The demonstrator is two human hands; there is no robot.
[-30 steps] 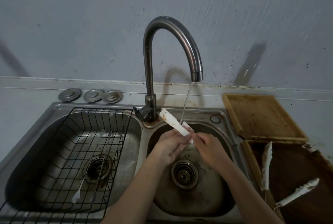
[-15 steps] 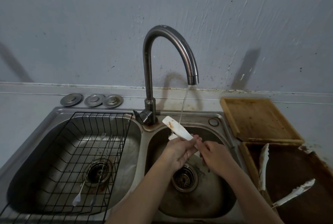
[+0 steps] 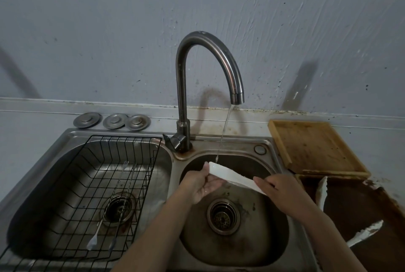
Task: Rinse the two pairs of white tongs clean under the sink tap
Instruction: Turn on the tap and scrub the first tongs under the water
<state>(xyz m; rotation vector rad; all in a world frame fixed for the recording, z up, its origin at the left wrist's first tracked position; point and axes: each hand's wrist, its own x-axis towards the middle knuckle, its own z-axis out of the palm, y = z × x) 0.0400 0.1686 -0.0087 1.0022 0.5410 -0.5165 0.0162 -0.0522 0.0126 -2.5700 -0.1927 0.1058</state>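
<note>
Both hands (image 3: pixel 202 184) grip white tongs (image 3: pixel 235 177)

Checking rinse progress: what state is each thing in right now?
Tap: running.
Held tongs: under the stream, gripped at both ends.
Left hand: holding one end.
Right hand: holding the other.
Second tongs: dirty, on the dark tray.
Basin: drain unplugged.

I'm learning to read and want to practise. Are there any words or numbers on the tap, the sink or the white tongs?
There are none to read here.
Tap: plain metal, no letters or numbers.
Sink: bare steel, no label showing.
White tongs, held under the water by the left hand and right hand: plain white, no writing visible.
Wooden tray: only wood grain.
</note>
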